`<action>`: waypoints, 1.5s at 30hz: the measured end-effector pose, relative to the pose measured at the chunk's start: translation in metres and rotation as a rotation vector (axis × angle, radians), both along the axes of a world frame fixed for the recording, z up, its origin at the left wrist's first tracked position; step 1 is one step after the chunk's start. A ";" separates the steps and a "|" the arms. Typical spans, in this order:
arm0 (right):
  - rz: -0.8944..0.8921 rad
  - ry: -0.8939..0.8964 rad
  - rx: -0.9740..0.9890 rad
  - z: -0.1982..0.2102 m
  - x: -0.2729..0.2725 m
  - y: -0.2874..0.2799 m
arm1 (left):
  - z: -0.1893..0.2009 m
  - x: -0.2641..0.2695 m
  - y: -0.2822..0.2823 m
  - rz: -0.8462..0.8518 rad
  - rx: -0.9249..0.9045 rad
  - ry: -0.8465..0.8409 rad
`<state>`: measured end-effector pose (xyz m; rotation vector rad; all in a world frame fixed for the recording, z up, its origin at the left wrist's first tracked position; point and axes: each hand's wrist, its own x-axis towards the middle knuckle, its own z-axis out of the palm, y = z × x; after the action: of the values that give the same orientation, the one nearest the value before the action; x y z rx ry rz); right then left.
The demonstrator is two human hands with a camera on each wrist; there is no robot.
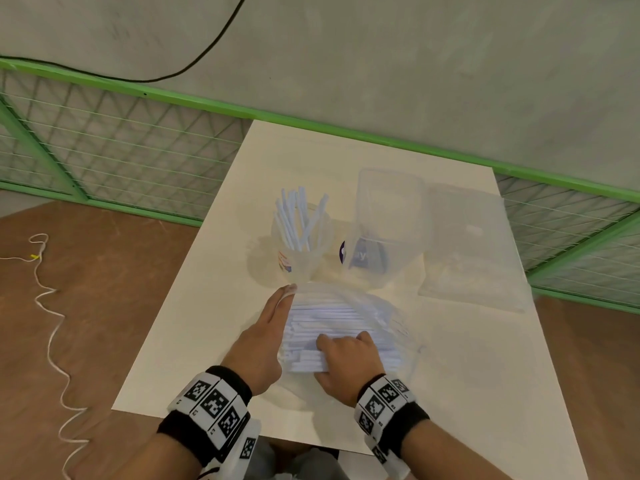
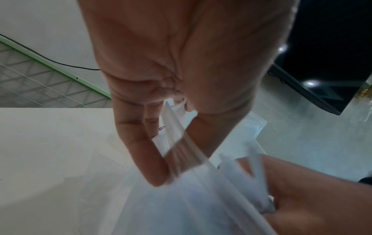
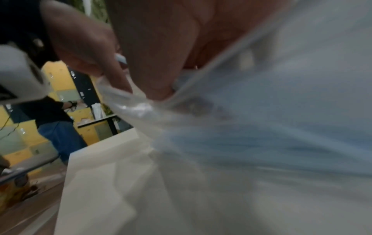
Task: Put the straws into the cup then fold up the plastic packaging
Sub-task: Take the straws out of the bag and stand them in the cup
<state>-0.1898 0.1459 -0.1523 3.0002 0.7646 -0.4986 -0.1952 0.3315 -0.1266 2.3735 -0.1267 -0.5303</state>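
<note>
Clear lidded container and flat plastic bag on white table.

A clear plastic cup stood upright at mid-table, holding a loose bunch of white straws leaning outward. Nearer the table's front edge lay the clear plastic packaging, crumpled, with many white straws lying flat inside.

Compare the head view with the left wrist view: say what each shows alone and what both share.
Only the head view shows the cup with upright straws, the clear tub and the right hand gripping a bundle in the bag. Only the left wrist view shows the left hand pinching the bag's edge, and a dark screen. Both show the table and green railing.
</note>
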 end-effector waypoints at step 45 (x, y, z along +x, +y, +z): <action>-0.464 -0.101 0.759 0.177 0.177 0.046 | 0.014 0.005 0.004 -0.019 0.022 0.070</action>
<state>-0.0126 0.1922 0.0245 3.8957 0.2659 -0.0323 -0.1901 0.3350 -0.1123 2.3736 -0.1128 -0.6262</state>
